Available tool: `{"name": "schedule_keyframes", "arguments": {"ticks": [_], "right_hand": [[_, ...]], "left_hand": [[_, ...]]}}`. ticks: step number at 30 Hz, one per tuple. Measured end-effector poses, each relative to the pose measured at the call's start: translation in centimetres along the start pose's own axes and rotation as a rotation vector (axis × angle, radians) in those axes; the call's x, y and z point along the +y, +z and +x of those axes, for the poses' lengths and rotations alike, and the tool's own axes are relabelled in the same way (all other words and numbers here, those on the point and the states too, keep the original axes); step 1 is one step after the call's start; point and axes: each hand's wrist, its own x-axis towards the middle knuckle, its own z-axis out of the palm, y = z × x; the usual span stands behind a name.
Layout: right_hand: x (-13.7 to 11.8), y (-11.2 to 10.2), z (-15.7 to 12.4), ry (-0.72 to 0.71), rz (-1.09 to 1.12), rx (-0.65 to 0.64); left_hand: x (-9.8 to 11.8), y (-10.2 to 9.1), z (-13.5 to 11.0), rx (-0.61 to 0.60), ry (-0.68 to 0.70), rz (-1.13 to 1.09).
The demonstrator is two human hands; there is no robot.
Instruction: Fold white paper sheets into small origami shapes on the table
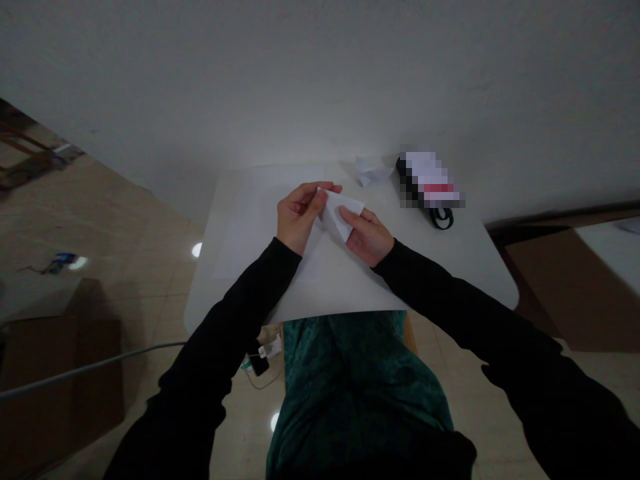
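Paper (pixel 340 213) folded into pointed triangle (thin, matte, white), pinched by fingers of left hand (pixel 299 217), right hand (pixel 365 235)

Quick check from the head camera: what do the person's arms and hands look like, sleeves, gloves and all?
Both arms are covered to the wrists in plain black long sleeves, the left sleeve and the right sleeve. The left hand and right hand are bare, with no gloves; no cables or markings show.
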Motion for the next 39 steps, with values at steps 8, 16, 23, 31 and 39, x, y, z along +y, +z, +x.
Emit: {"name": "schedule_keyframes", "arguments": {"ticks": [8,16,23,31,39], "right_hand": [[-0.1,-0.4,-0.1,0.012,0.015,0.042],[-0.3,-0.8,-0.1,-0.173,-0.243,0.310],[-0.5,-0.7,-0.3,-0.303,-0.369,0.256],[-1.2,-1.2,-0.1,-0.213,-0.473,0.196],[-1.2,-1.5,0.7,-0.081,-0.190,0.231]], "left_hand": [[-0.6,0.0,0.0,0.031,0.014,-0.051],[-1.9,-0.1,0.1,0.029,0.082,-0.067],[-1.5,1.1,-0.7,-0.042,0.121,0.036],[-3.1,0.8,0.1,0.139,0.096,0.125],[-3.1,1.3,-0.3,-0.056,-0.114,-0.068]]}}
